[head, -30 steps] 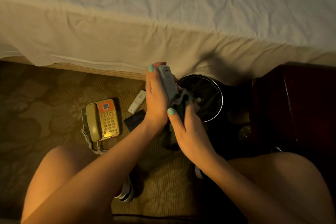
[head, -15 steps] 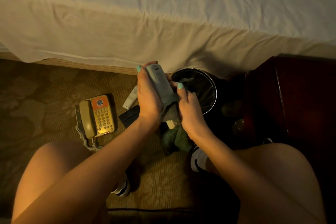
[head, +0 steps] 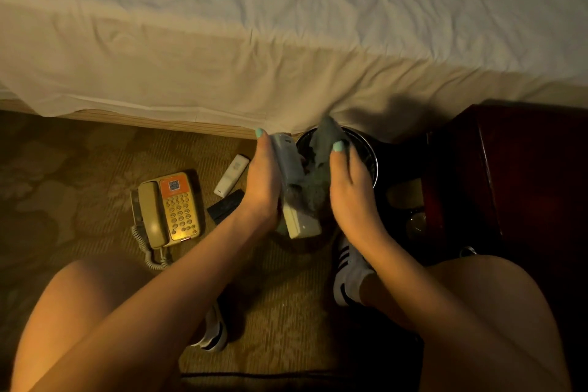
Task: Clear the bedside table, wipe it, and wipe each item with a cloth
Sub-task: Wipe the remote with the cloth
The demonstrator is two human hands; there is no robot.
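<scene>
Fingers of the person's left hand were wrapped round a long pale-grey plastic remote control. The thumb lay up its near edge and the other fingers were hidden behind it, so it stood almost upright in the air above the floor. The right hand gripped a soft dark grey-green cloth, with the thumb pressing the bunched fabric against the remote's broad face. One corner of the cloth stuck up in front of the round black waste bin with a metal rim behind.

From where I stood, the remote looked light and stiff. Its hard, smooth shell could slide in a palm, the more so with a cloth rubbing along it. I judged the long sides of the lower half the best place to hold it, which would leave the face and top free for wiping before swapping ends. The cloth was limp and would bunch, so it needed gathering in the fist.

On the patterned brown carpet to the left lay a beige corded telephone with an orange panel. A small white remote and a flat black object lay just beside it. The dark red wooden bedside table stood at the right, its top hard to make out in the gloom.
</scene>
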